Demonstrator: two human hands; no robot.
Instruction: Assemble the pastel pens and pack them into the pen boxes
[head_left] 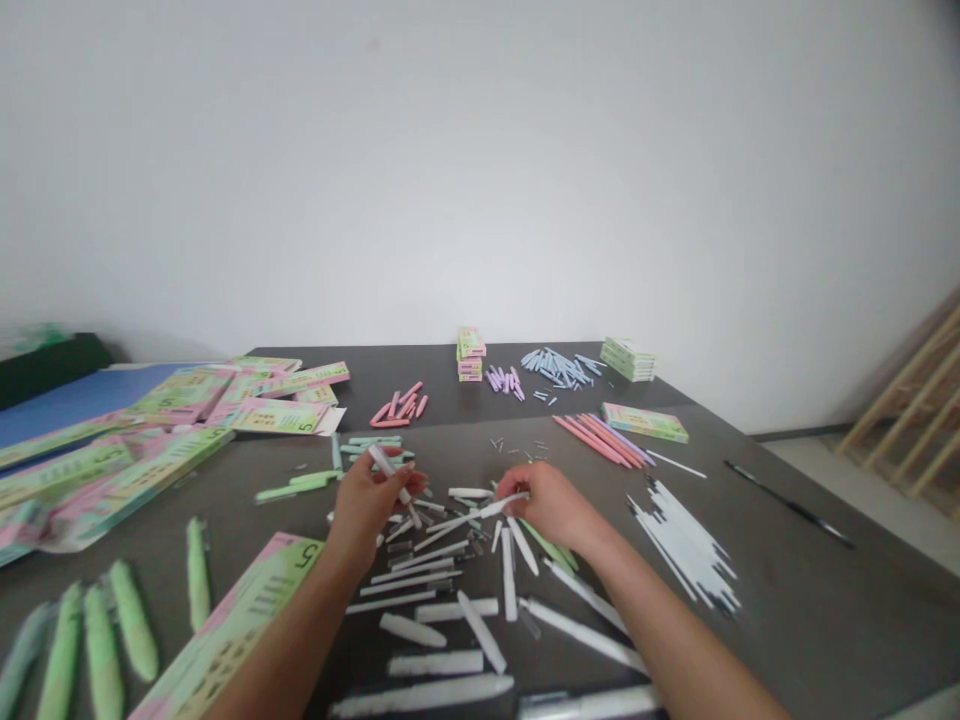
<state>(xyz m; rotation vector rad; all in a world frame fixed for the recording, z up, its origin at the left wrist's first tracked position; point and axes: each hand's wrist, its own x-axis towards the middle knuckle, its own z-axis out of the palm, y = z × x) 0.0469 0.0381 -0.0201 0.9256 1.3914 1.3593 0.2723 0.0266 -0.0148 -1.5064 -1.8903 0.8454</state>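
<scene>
The left hand [379, 492] holds a short white tube [389, 472] between its fingers. The right hand [541, 500] pinches a thin white piece [504, 505]. Both hands are over a messy bunch of white pen parts [433, 578] on the dark surface [795, 600]. Next to them on the right is a pile of white sticks [686, 545]. Fat green pens [103, 640] lie at the near left, by a pink and green box [251, 610]. Far back, blue pen parts [559, 368] sit in a heap.
</scene>
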